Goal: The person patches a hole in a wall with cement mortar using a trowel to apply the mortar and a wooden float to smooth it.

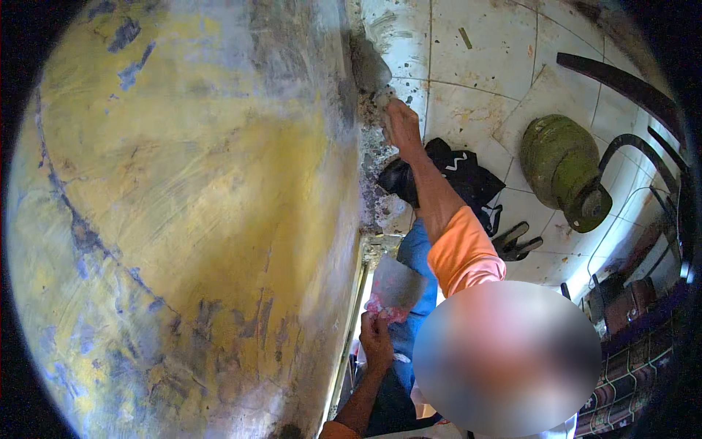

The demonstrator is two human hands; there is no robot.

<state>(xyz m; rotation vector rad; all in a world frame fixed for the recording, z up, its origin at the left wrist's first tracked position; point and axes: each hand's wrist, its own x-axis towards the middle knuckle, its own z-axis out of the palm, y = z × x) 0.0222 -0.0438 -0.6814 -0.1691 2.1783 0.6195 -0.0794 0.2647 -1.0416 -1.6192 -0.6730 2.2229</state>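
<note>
Presently gripping a grey scraper blade (pixel 374 72) in the right hand (pixel 404 126) at the yellow panel's (pixel 219 190) upper right edge, and pinching a pink-smeared plate (pixel 399 281) in the left hand (pixel 376 339) beside the lower right edge, likely to shed paste if tipped.

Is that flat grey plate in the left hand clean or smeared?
Smeared: pink patches show on the flat grey plate near the left hand, while its upper part looks plain grey.
</note>
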